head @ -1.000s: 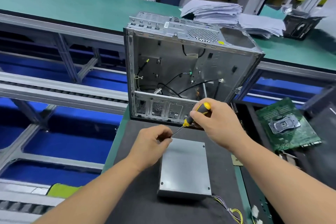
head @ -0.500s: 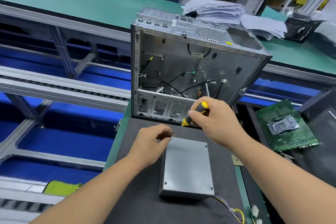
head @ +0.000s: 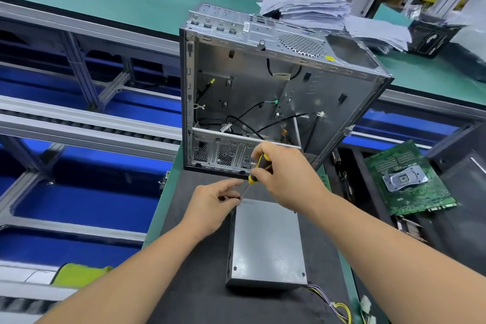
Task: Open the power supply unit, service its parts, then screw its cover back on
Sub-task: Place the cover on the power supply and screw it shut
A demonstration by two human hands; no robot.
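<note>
PSU (head: 267, 242) flat, long axis toward case (head: 276, 92), approx.

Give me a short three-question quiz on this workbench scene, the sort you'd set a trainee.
1. True or false: the right hand holds a yellow-and-black screwdriver.
2. Which corner of the grey power supply unit is the screwdriver tip working at? A) near right B) far left C) near left
3. Fill in: the green circuit board lies to the ___ of the open computer case.

Key
1. True. Its fingers wrap the handle.
2. B. The tip meets the far left corner, where the left hand pinches at the shaft's end.
3. Right.
</note>
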